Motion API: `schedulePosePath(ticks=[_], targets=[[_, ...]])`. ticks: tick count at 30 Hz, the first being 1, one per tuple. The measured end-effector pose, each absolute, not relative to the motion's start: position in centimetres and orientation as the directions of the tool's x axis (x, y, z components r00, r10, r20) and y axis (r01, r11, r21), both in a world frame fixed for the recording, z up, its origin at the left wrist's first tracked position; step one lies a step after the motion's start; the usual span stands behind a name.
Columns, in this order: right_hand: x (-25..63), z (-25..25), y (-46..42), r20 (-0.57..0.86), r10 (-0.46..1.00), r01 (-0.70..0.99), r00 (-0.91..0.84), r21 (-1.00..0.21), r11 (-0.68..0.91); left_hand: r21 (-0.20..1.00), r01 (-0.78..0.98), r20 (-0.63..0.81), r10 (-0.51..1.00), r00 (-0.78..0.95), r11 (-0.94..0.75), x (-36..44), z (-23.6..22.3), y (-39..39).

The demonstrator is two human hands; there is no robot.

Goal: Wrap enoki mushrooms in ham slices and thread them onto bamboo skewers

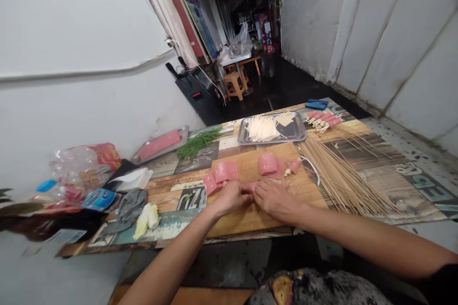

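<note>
My left hand [232, 196] and my right hand [275, 198] meet low over the wooden cutting board [236, 221]. Their curled fingers pinch a pink meat slice [252, 187], which is mostly hidden under them. Beyond my left hand lies a stack of pink meat slices [226, 171], with more slices overlapping at its left. Another pile of slices [268, 164] sits just past my right hand. To its right is a small meat roll [295, 167] with pale enoki ends poking out.
A metal tray [295, 132] holds enoki and flat pale sheets. Finished-looking meat rolls [324, 120] lie beside many wooden skewers [339, 176]. Left are green chives [200, 143], a meat tray [159, 145], a grey cloth [130, 209], cabbage pieces [147, 220] and plastic bags [80, 169].
</note>
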State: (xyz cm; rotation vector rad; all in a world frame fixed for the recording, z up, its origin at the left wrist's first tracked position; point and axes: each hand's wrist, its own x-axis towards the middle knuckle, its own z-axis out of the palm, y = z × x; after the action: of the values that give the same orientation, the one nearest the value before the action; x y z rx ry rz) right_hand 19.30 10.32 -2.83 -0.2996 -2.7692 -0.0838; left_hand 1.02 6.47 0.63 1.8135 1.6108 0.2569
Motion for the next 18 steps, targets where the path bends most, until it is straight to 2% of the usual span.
schedulePosePath(ticks=[2, 4, 8, 10, 13, 18], targets=[[19.2, -3.2, 10.5, 0.348, 0.193, 0.211, -0.917, 0.012, 0.978, 0.613, 0.789, -0.286, 0.942, 0.176, 0.039, 1.1, 0.4, 6.2], [18.9, -3.1, 10.7, 0.312, 0.238, 0.231, -0.920, -0.058, 0.971, 0.598, 0.800, -0.222, 0.969, 0.105, 0.050, 1.5, 0.2, 5.7], [18.4, -2.2, 11.2, 0.211, 0.334, 0.281, -0.919, -0.247, 0.928, 0.435, 0.900, 0.064, 0.998, -0.003, -0.025, 2.8, -0.2, 3.8], [18.3, -1.9, 11.4, 0.185, 0.350, 0.287, -0.918, -0.298, 0.910, 0.329, 0.940, 0.173, 0.984, 0.032, -0.088, 3.2, -0.5, 3.0], [18.2, -1.9, 11.9, 0.175, 0.357, 0.292, -0.918, -0.311, 0.904, 0.224, 0.957, 0.272, 0.954, 0.122, -0.186, 3.4, -1.2, 2.4], [18.3, -2.6, 12.6, 0.218, 0.345, 0.263, -0.913, -0.334, 0.905, 0.199, 0.944, 0.315, 0.929, 0.193, -0.264, 3.2, -1.7, 2.6]])
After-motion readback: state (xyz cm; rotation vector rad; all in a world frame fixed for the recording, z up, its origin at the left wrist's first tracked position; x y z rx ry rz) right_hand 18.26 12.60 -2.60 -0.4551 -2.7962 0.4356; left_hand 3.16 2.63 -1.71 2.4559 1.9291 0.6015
